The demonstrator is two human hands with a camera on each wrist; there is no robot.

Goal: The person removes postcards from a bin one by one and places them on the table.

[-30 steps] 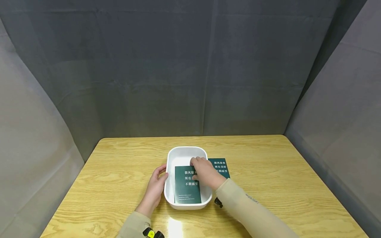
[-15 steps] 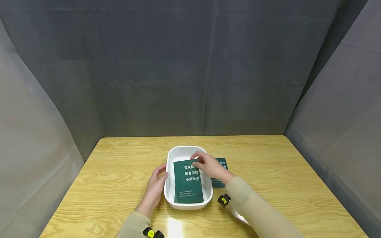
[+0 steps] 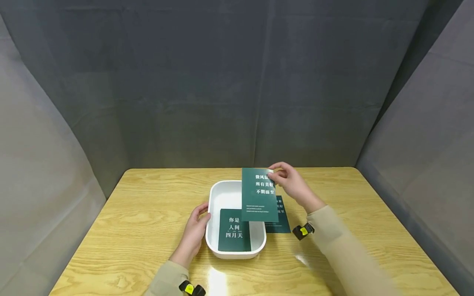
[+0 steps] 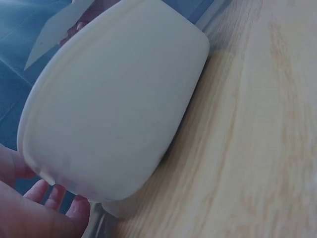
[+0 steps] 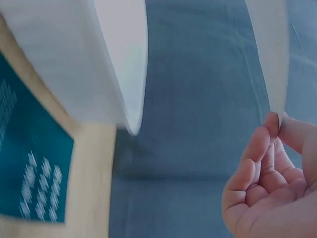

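Observation:
My right hand (image 3: 286, 179) pinches the top corner of a green card (image 3: 259, 195) with white writing and holds it upright above the white tray (image 3: 212, 234). The right wrist view shows thumb and fingertips (image 5: 271, 130) pressed on the card's pale edge (image 5: 270, 54). Another green card (image 3: 234, 231) lies flat inside the tray. A third green card (image 3: 279, 220) lies on the table right of the tray, partly hidden by the lifted one. My left hand (image 3: 195, 230) rests against the tray's left wall (image 4: 114, 104), fingers relaxed.
The wooden table (image 3: 140, 230) stretches to both sides of the tray. Grey cloth (image 3: 237, 82) hangs behind and along both sides of the table. The tray stands near the table's front middle.
My right hand has lifted the top green card out of the tray, up and to the right. A second card beneath it now shows in the tray. The left hand has stayed put.

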